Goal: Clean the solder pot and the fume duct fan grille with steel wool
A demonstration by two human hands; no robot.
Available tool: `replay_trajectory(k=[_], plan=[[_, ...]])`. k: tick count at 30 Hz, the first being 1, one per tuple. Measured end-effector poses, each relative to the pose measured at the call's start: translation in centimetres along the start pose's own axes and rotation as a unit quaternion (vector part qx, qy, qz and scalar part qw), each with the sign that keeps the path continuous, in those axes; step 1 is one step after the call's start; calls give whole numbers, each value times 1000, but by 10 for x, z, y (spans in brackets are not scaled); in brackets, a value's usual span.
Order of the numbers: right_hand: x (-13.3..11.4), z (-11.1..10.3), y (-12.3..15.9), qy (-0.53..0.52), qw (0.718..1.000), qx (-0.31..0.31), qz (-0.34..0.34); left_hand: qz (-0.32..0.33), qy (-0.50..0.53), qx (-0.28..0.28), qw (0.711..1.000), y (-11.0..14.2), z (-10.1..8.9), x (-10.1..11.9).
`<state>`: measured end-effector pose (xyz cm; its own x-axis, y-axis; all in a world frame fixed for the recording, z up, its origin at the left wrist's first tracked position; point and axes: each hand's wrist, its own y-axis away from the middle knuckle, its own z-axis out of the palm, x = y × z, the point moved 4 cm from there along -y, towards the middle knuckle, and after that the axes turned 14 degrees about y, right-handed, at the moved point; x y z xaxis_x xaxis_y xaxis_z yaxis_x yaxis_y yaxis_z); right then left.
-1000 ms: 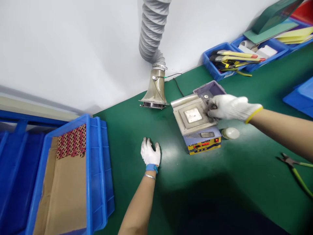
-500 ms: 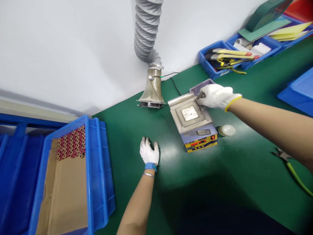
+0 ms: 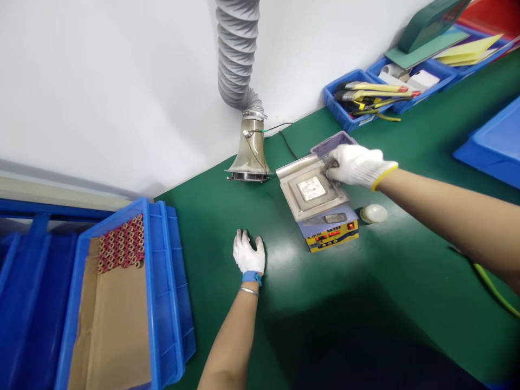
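My left hand [image 3: 248, 253], in a white glove with bare-looking or dirtied fingertips, lies on the green table with its fingers stretched out. It wears a blue wrist strap and a metal bangle. My right hand [image 3: 353, 164], also gloved, reaches over the far right part of a solder pot [image 3: 293, 199] with its fingers closed together. Whatever they pinch is hidden. The pot has a metal top plate around a shiny square of solder [image 3: 311, 188], and a yellow front with red lit displays. Behind it sits a purple-grey tray [image 3: 331, 142]. A flat metal scraper-like piece [image 3: 335, 218] rests at its front.
A fume duct with a flared hood [image 3: 248, 149] hangs behind the pot. At left, a blue crate [image 3: 166, 292] holds cardboard and several small red-and-copper ring parts [image 3: 122, 244]. A white round jar [image 3: 374, 213] and green-handled pliers [image 3: 493, 287] lie right; blue tool bins [image 3: 347, 116] line the wall.
The view has shifted slightly, so most things sit a little further left or lower. Both hands keep nearly the same places; my right hand stays at the pot.
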<state>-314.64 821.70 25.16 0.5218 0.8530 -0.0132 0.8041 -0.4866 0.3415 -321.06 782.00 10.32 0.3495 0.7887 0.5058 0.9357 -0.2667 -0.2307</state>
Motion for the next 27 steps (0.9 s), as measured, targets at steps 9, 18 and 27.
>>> replay_trajectory(k=[9,18,27], plan=[[-2,-5,-13,9,1000,8,19,-4,-3,-4,1000,0,0,0],[3,5,-1,12,999,-2,-29,-3,-3,-6,1000,-1,-1,0],[5,6,-20,15,993,32,-112,2,-13,0,1000,0,-1,-1]])
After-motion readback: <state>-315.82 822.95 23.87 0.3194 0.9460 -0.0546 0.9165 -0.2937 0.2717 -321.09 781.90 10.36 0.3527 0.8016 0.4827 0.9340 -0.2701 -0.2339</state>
